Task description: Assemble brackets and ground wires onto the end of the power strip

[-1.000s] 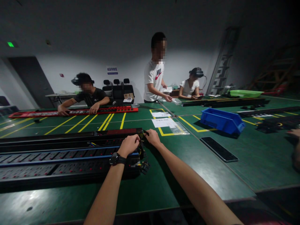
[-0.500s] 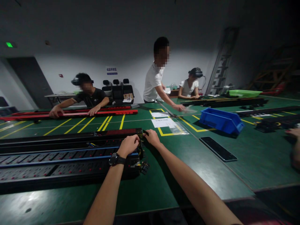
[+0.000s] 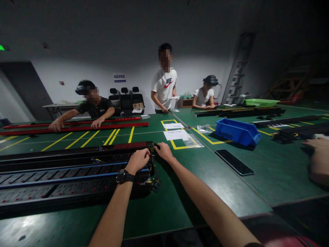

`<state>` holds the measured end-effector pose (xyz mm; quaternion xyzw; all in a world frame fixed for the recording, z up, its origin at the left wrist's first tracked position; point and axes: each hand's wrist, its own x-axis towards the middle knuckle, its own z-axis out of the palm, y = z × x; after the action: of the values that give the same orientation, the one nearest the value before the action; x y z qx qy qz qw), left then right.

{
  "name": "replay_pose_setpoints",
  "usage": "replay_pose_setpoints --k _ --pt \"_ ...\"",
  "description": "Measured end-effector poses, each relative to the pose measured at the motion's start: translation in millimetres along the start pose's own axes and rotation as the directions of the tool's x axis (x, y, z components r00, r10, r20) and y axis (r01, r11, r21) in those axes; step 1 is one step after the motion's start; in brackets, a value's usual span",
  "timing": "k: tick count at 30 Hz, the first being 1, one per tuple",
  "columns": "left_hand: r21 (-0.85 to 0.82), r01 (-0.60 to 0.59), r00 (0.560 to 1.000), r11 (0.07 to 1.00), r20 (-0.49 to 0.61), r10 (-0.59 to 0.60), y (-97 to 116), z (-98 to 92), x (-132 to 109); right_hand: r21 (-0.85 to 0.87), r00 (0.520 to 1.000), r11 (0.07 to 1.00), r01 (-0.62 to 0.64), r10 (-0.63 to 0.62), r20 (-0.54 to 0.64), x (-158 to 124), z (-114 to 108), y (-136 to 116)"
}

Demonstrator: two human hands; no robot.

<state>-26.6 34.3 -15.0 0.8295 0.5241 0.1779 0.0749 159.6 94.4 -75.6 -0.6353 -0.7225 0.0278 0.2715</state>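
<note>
Long black strips [image 3: 64, 190] lie side by side on the green table, with rows of slots and red dots like power strips, and blue edging. My left hand [image 3: 139, 160], wearing a black watch [image 3: 124, 176] on its wrist, is closed at the right end of the back strip [image 3: 125, 145]; what its fingertips grip is hidden. Just beyond that end, my right hand [image 3: 165, 152] pinches a small black piece [image 3: 156, 145], its kind unclear. Below my left hand, dark cables and connectors [image 3: 156, 184] stick out from the strip ends.
A phone [image 3: 234, 162] and a blue bin [image 3: 238, 132] lie to the right. Paper sheets [image 3: 172, 134] and a plastic bag [image 3: 194, 141] are ahead. Across the table, one person works at red rails [image 3: 123, 126]; two others are farther right. Another person's hand [image 3: 320, 157] is at the right edge.
The standing person has straightened up and drawn back an arm, leaving clear plastic by the blue bin. My view has shifted slightly; my hands stay at the strip's end.
</note>
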Motion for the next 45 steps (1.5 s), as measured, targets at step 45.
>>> replay_pose_setpoints --k 45 --pt "-0.003 0.012 1.000 1.000 -0.001 -0.012 -2.7 3.9 -0.3 -0.036 1.000 0.999 -0.017 0.017 0.001 -2.2 2.1 -1.5"
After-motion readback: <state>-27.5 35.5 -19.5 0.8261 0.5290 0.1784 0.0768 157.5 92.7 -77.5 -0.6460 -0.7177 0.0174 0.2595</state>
